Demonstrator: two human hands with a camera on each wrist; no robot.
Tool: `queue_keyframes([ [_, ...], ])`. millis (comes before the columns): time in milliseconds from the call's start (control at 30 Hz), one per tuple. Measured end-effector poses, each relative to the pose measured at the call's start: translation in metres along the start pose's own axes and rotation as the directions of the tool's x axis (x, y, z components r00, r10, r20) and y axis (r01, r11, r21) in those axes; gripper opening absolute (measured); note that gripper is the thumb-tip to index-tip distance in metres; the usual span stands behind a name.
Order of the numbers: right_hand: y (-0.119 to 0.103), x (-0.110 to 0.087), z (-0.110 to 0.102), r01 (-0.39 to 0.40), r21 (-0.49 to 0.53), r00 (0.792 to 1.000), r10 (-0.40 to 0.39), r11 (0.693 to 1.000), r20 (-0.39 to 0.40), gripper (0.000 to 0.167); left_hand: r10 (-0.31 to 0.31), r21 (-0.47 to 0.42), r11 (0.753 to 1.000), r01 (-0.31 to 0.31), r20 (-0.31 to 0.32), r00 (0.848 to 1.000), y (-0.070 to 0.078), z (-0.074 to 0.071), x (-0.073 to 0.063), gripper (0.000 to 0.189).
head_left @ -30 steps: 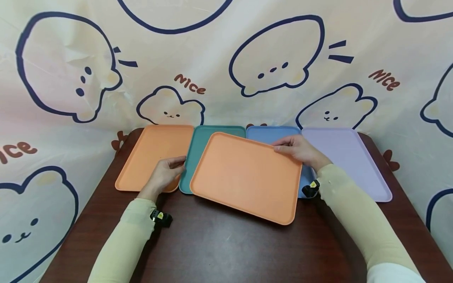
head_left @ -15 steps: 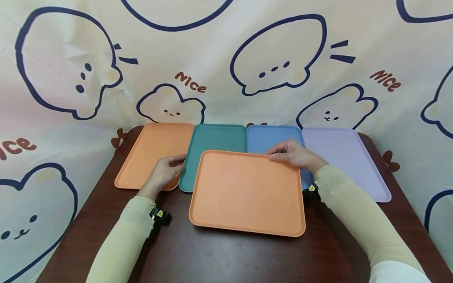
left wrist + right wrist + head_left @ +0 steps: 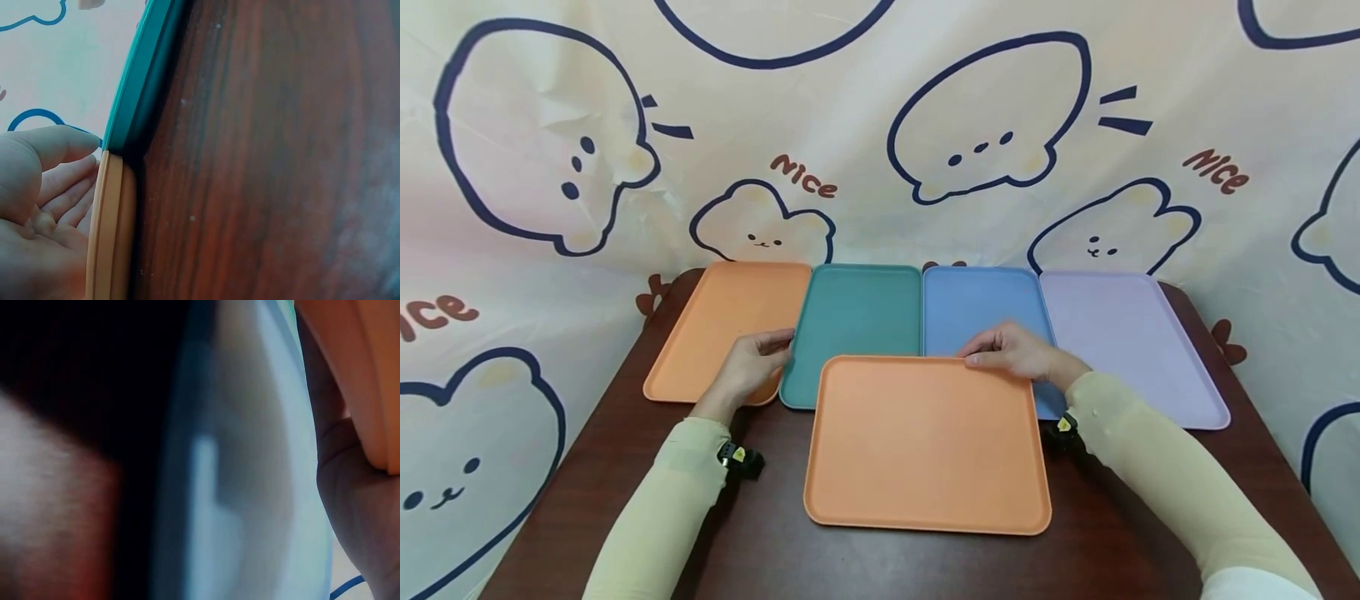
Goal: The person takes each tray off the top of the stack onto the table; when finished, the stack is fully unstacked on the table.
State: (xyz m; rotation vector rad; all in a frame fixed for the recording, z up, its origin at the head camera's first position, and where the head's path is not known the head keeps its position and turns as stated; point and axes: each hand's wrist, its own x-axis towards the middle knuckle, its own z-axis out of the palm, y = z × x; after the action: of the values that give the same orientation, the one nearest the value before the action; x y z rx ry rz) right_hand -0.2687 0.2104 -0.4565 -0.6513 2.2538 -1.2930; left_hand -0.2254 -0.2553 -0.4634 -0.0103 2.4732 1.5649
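In the head view my right hand (image 3: 1015, 352) pinches the far edge of an orange tray (image 3: 925, 442), thumb on top, near its right corner. This tray lies in front of the row and covers the near parts of the green tray (image 3: 857, 317) and the blue tray (image 3: 981, 304). My left hand (image 3: 743, 367) is over the seam between the green tray and another orange tray (image 3: 737, 304). Seen from the left wrist, that left hand (image 3: 44, 181) has fairly straight fingers and a thumb tip by the green tray's corner. Dark blur fills much of the right wrist view.
A lavender tray (image 3: 1127, 342) ends the row on the right. All the trays are on a dark brown wooden table (image 3: 865, 567). Behind it hangs a pale cloth (image 3: 865, 117) printed with bear outlines.
The orange tray in my right hand has come nearer and turned from slanted to nearly straight, exposing more of the green and blue trays. My left hand has stayed in place.
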Motion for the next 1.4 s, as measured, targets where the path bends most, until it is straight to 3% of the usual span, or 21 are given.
queue_keyframes([
  [400, 0.000, -0.019, 0.019, -0.006, -0.034, 0.998, 0.008, 0.999, 0.062, 0.023, 0.000, 0.002, 1.000, 0.000, 0.007, 1.000, 0.000, 0.001, 0.000, 0.052],
  [633, -0.002, -0.030, 0.032, 0.077, -0.122, 0.995, -0.069, 0.989, 0.065, 0.017, 0.009, 0.009, 1.000, -0.009, 0.003, 1.000, -0.001, 0.002, 0.000, 0.052],
  [867, -0.001, -0.039, 0.043, 0.136, -0.147, 0.990, -0.128, 0.980, 0.059, 0.014, 0.013, 0.012, 1.000, -0.013, 0.005, 1.000, -0.002, 0.002, 0.000, 0.052],
  [1200, -0.010, -0.051, 0.057, 0.215, -0.300, 0.976, -0.216, 0.929, 0.031, 0.011, -0.001, 0.005, 1.000, 0.001, 0.001, 1.000, -0.001, 0.002, -0.001, 0.052],
  [1400, -0.012, -0.053, 0.062, 0.193, -0.380, 0.979, -0.201, 0.905, 0.019, 0.010, -0.005, 0.015, 1.000, 0.005, -0.010, 1.000, -0.001, 0.002, 0.001, 0.052],
])
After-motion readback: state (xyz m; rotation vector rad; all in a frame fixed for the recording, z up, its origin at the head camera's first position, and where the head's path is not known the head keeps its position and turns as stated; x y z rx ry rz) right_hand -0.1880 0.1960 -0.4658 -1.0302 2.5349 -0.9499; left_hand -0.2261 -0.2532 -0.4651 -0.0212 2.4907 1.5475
